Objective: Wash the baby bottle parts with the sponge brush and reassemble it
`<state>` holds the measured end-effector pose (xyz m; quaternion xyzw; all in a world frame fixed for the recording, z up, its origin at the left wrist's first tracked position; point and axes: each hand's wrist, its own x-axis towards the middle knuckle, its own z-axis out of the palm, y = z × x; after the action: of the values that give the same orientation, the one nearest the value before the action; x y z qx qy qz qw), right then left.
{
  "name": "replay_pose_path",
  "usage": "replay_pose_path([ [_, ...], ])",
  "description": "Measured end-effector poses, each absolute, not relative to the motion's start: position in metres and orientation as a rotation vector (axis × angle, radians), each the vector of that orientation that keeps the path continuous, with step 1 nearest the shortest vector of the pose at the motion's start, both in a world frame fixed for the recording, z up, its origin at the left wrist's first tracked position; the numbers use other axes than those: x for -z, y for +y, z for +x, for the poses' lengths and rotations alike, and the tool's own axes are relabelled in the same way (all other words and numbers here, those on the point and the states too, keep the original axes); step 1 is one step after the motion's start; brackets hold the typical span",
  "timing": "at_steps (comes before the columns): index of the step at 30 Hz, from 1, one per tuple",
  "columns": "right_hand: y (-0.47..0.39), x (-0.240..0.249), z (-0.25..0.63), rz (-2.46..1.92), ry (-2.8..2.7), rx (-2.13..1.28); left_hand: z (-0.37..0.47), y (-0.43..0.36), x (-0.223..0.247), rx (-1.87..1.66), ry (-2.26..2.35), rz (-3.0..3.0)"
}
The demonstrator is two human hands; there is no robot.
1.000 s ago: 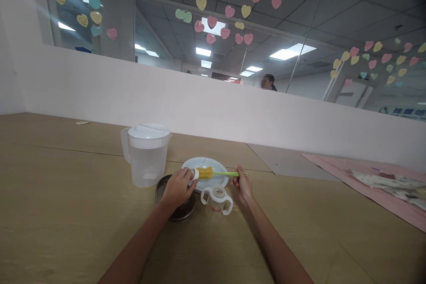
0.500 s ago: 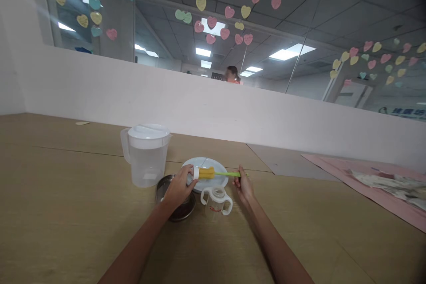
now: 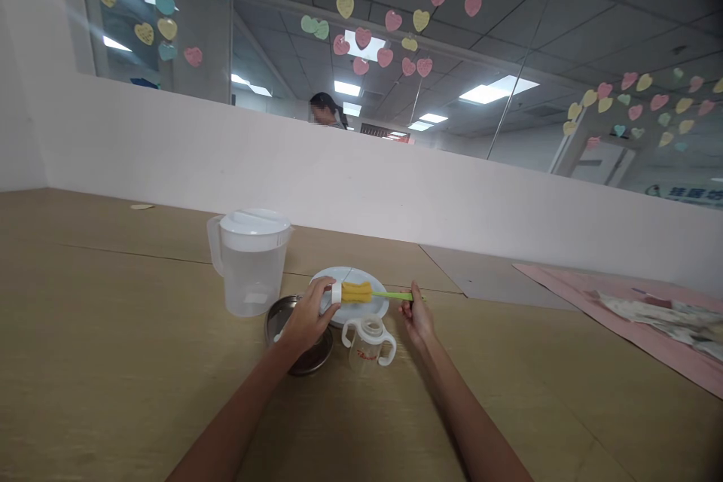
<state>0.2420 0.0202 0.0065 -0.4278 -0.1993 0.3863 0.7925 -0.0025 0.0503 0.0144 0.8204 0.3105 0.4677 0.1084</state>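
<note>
Your open run is the table's (image 3: pixel 141 392) near left corner and near edge; the pitcher (image 3: pixel 254 263), dark metal dish (image 3: pixel 310 358), white plate (image 3: pixel 373 306) and two-handled cup (image 3: pixel 368 346) crowd mid-table, pink cloth (image 3: pixel 638 324) toward right edge.

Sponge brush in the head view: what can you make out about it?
The sponge brush has a yellow, ridged, soft-looking head on a thin green handle. It is roughly level over the pale plate. The right hand grips the handle's far end. The head's tip meets the white-rimmed piece in the left hand; how far it goes inside cannot be told.
</note>
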Motion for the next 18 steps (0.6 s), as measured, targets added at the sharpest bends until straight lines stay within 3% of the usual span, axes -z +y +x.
replay_pose_path([
  [18,0.0216,-0.0048,0.2422,-0.874,-0.411,-0.844,-0.0015,0.0509,-0.0151,-1.451,0.928,2.408],
])
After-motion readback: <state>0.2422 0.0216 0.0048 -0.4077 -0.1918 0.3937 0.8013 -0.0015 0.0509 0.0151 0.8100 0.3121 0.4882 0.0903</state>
